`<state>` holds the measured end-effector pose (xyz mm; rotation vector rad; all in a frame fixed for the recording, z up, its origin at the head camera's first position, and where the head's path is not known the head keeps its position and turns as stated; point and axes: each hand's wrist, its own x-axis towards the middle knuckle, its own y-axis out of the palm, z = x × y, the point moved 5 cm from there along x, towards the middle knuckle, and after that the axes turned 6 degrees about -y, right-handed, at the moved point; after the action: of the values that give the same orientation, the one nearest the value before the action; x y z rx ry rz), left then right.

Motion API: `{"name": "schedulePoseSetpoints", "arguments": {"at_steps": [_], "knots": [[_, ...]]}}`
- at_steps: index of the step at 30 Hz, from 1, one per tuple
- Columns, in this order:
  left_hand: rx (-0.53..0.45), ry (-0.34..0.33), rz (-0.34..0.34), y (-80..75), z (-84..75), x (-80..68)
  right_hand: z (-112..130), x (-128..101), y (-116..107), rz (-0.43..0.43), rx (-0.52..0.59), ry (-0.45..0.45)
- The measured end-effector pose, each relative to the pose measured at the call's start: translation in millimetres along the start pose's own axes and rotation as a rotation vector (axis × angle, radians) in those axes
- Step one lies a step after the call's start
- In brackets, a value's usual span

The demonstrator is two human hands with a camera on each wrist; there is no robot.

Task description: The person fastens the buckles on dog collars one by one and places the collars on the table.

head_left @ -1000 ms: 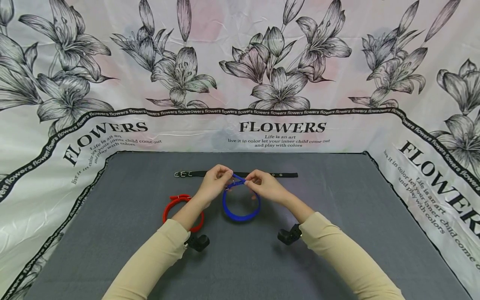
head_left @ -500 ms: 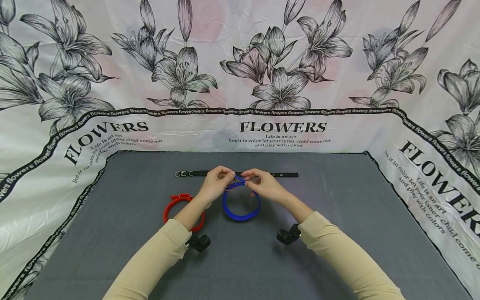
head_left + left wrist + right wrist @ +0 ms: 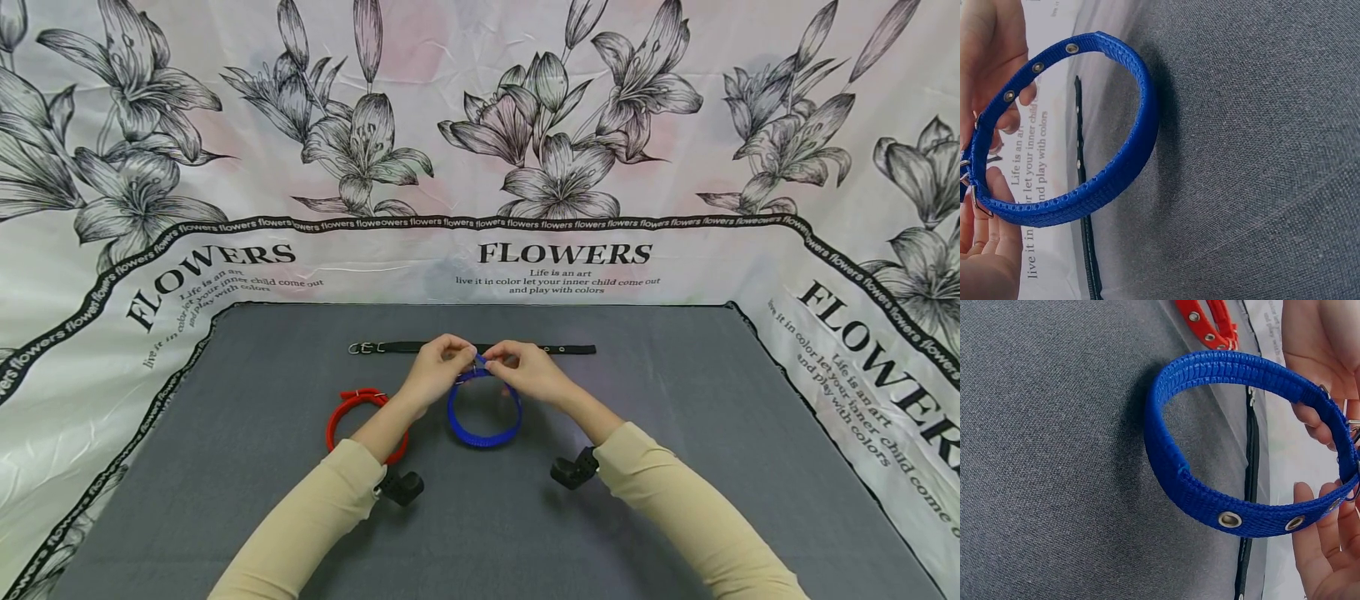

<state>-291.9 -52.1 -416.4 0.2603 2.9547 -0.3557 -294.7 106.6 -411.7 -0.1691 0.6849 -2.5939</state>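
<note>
A blue collar [image 3: 483, 442] with metal eyelets stands in a loop over the grey cloth, below both hands in the head view. My left hand [image 3: 441, 368] pinches the strap at the top of the loop, near the buckle. Facing it, my right hand [image 3: 531, 372] pinches the strap as well, their fingertips almost meeting. In the left wrist view the collar [image 3: 1147, 119] shows its eyelets on the right hand's side and a metal ring near the left fingers. The buckle [image 3: 1354, 425] is partly cut off at the right wrist view's edge.
A red collar [image 3: 337, 414], buckled into a loop, lies left of the hands, partly behind the left forearm. Behind the hands a black collar [image 3: 577, 350] lies stretched out flat. Flower-printed fabric [image 3: 562, 275] hangs behind the grey cloth [image 3: 675, 400].
Both hands have shifted slightly, the left one to the right, and their fingertips are closer together. Less blue strap shows between them, and the loop sits slightly further right.
</note>
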Motion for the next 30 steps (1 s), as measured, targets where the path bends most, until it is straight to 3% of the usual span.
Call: {"name": "schedulePoseSetpoints", "arguments": {"at_steps": [5,10,14,24,30], "knots": [[0.065,0.001,-0.008,-0.7,1.1,-1.4,-1,0,1,-0.008,0.091,0.0],[-0.004,-0.028,0.101,4.8,7.6,-1.9,-1,0,0,-0.028,0.199,0.02],[0.023,-0.033,0.144,9.0,12.0,-2.4,-3,0,0,-0.057,0.226,0.032],[0.048,-0.006,0.111,9.7,14.5,-1.2,0,-1,-2,-0.079,0.288,0.063],[0.079,0.012,0.081,7.3,-5.9,-16.0,0,0,-1,-0.059,0.297,0.045]]}}
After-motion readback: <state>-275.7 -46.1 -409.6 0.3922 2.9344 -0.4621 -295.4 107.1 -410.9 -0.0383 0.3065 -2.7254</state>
